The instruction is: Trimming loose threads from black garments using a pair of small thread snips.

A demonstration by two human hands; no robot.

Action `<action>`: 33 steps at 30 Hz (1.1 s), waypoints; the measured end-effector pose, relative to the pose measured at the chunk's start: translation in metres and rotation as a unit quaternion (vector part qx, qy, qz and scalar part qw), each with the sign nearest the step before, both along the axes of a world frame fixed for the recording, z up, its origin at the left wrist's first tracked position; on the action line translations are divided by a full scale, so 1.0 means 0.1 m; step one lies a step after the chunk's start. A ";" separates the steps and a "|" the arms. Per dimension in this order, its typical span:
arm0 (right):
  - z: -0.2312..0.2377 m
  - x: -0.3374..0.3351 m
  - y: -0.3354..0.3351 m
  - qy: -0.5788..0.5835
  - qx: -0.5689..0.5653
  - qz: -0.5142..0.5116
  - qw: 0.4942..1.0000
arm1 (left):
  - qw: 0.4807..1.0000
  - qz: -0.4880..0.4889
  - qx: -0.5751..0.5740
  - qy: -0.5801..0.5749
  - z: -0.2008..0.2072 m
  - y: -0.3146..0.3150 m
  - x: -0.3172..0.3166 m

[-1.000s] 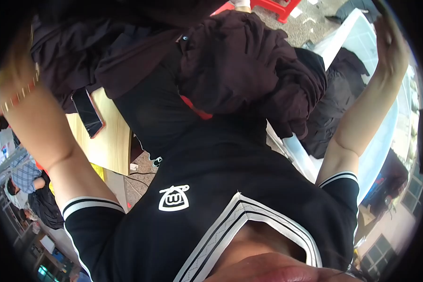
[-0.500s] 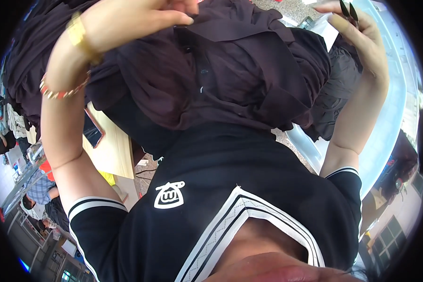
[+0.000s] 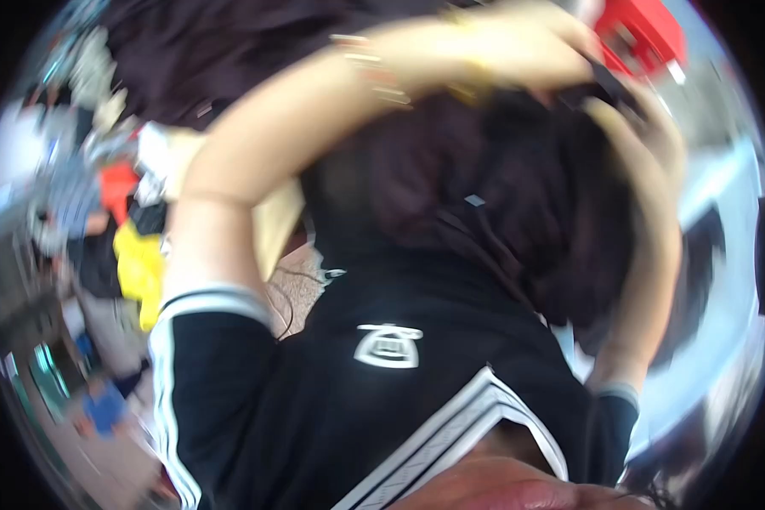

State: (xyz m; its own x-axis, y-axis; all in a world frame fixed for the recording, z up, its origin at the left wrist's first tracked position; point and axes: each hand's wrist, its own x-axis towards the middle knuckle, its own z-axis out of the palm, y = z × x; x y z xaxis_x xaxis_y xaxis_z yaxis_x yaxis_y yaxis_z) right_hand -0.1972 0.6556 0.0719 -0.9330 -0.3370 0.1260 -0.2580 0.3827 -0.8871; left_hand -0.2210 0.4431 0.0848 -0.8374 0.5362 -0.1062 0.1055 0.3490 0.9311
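Dark cloth (image 3: 501, 204) lies beneath forearm (image 3: 289, 136), near pale tub (image 3: 738, 183).

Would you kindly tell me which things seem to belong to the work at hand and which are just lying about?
Seemingly in use:
dark fabric across the lap
left hand and right hand, blurred, by the fabric
perhaps the pale-blue tub

Seemingly lying about:
yellow cloth
red plastic piece
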 end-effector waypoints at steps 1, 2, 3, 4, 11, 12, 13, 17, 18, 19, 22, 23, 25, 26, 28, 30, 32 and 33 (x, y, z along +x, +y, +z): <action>-0.02 -0.08 -0.02 -0.030 -0.017 -0.005 0.999 | 0.998 0.048 0.036 -0.021 -0.06 0.01 0.05; -0.14 -0.20 0.11 -0.025 -0.076 -0.018 0.997 | 0.993 0.079 0.071 0.044 -0.26 0.06 0.01; -0.18 -0.38 0.51 -0.038 -0.027 -0.014 0.999 | 0.958 0.071 0.212 0.178 -0.59 0.34 -0.13; -0.37 -0.51 0.84 -0.033 -0.045 -0.087 0.995 | 0.967 0.058 0.220 0.115 -0.65 0.42 -0.11; -0.32 -0.43 1.05 0.019 -0.156 -0.235 0.959 | 0.985 0.061 0.159 0.013 -0.65 0.78 0.10; -0.60 -0.60 1.08 0.013 -0.196 -0.211 0.957 | 0.987 0.087 0.131 0.006 -0.76 0.73 0.10; -0.59 -0.62 1.05 0.022 -0.206 -0.205 0.957 | 0.986 0.094 0.137 -0.002 -0.75 0.69 0.12; -0.42 -0.55 1.10 0.065 -0.230 -0.202 0.950 | 0.975 0.084 0.192 -0.071 -0.49 0.59 -0.05; -0.35 -0.48 1.16 0.080 -0.231 -0.209 0.947 | 0.975 0.091 0.200 -0.024 -0.43 0.61 -0.15; -0.27 -0.40 1.22 0.103 -0.225 -0.227 0.942 | 0.972 0.086 0.215 0.023 -0.37 0.66 -0.25; -0.18 -0.23 1.18 0.195 -0.177 -0.320 0.910 | 0.969 0.079 0.222 0.069 -0.11 0.50 -0.47; -0.17 -0.16 1.14 0.120 -0.124 -0.317 0.933 | 0.974 0.078 0.173 0.124 -0.08 0.41 -0.52; -0.08 -0.20 0.44 0.030 -0.043 -0.307 0.950 | 0.977 0.029 0.105 0.184 0.00 0.00 -0.46; -0.01 -0.18 0.45 0.008 0.034 -0.271 0.962 | 0.984 0.007 0.109 0.138 0.00 -0.08 -0.45; -0.08 -0.32 0.26 0.061 -0.052 -0.134 0.988 | 0.996 0.028 0.082 -0.019 -0.17 -0.12 -0.54; -0.01 -0.31 0.32 0.092 -0.021 -0.119 0.988 | 0.973 0.034 0.172 -0.147 -0.19 -0.18 -0.49; 0.13 -0.18 0.29 0.065 -0.015 -0.119 0.991 | 0.973 0.048 0.185 -0.133 -0.33 -0.13 -0.52; 0.09 -0.21 0.31 0.104 -0.020 -0.101 0.989 | 0.962 0.035 0.200 -0.181 -0.31 -0.14 -0.55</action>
State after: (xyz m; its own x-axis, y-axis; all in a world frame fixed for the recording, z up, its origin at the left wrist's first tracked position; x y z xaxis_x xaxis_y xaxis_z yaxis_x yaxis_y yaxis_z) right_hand -0.2183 0.6868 0.0810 -0.9330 -0.1380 0.3324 -0.3593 0.4102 -0.8382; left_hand -0.2761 0.4289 0.0542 -0.8196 0.5391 -0.1939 -0.2611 -0.0504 0.9640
